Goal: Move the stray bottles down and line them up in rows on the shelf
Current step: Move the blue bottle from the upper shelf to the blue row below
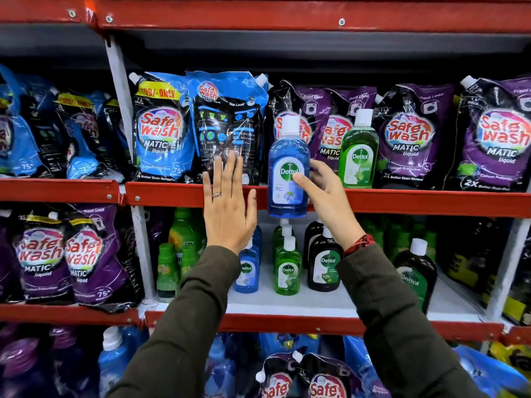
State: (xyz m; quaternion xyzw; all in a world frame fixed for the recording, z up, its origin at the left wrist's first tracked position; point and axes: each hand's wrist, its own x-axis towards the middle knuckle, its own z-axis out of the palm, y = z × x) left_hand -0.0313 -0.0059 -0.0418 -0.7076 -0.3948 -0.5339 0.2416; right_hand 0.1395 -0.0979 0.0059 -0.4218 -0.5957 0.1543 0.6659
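My right hand (324,196) grips a blue Dettol bottle (287,156) with a white cap, held upright in front of the red edge of the upper shelf (416,201). A green Dettol bottle (357,150) stands on that upper shelf among purple pouches, just right of the blue one. My left hand (227,208) is flat and open in front of the shelf edge, holding nothing. On the white lower shelf (316,304) stand rows running back: blue bottles (247,271), green bottles (287,268) and dark bottles (324,265).
Blue detergent pouches (198,127) and purple detergent pouches (431,139) fill the upper shelf. A large dark bottle (416,271) stands at the lower shelf's right, green-capped bottles (172,262) at its left. White uprights (123,104) divide the bays. More pouches sit below.
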